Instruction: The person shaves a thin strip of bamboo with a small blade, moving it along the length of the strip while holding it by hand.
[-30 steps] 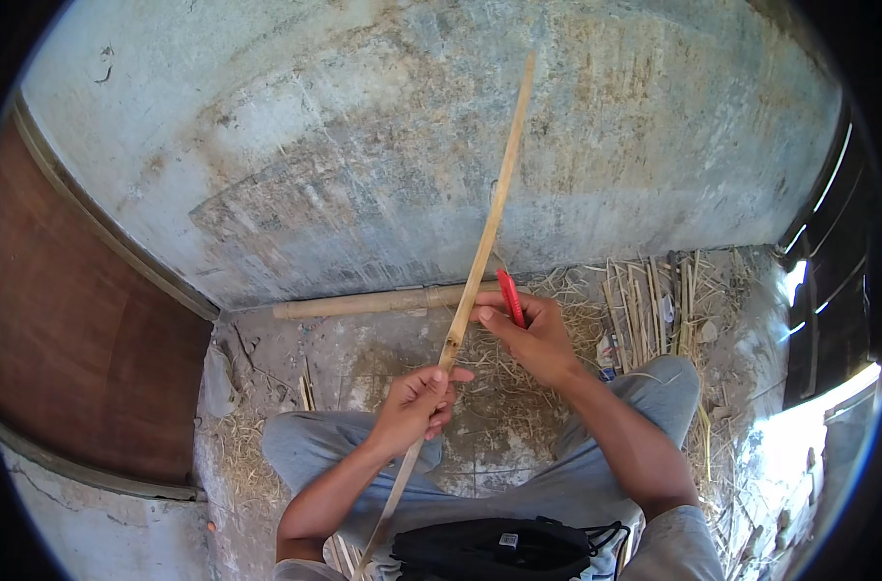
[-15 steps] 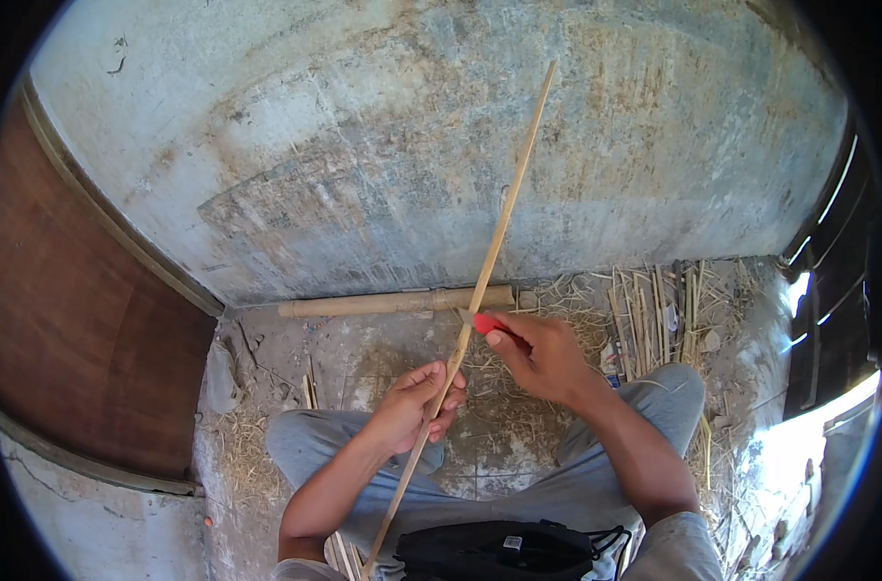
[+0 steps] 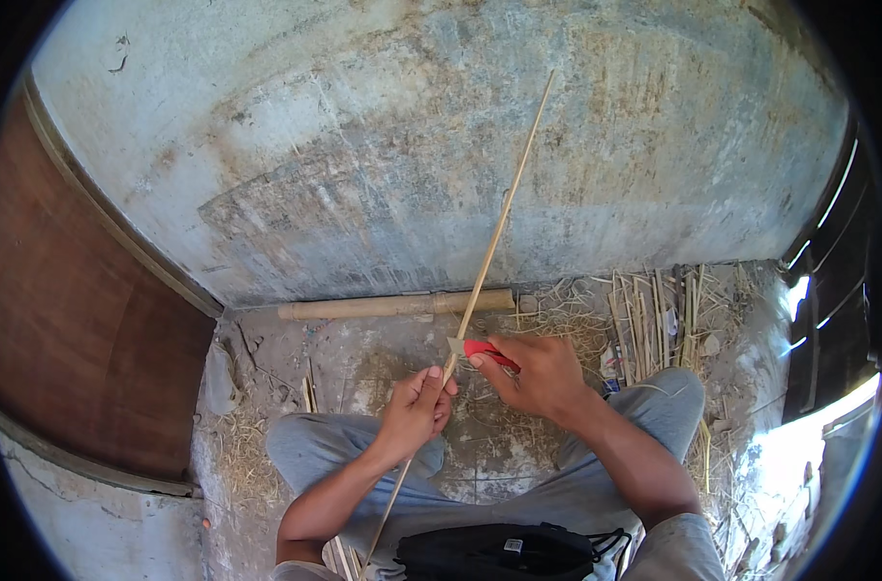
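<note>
Over straw-strewn floor (stained wall beyond), left hand grips strip.

I'm in what looks like a rough, makeshift workshop, and just look at this bare, stained floor! Straw-like shavings scatter near its left edge, a bundle of pale strips lies toward its far right corner, and a bamboo-like pole runs along its far edge, beneath a weathered wall. Brown panel to my left, dark slatted side to my right, daylight bursting through! And a red cutter sits right in my right hand!
</note>
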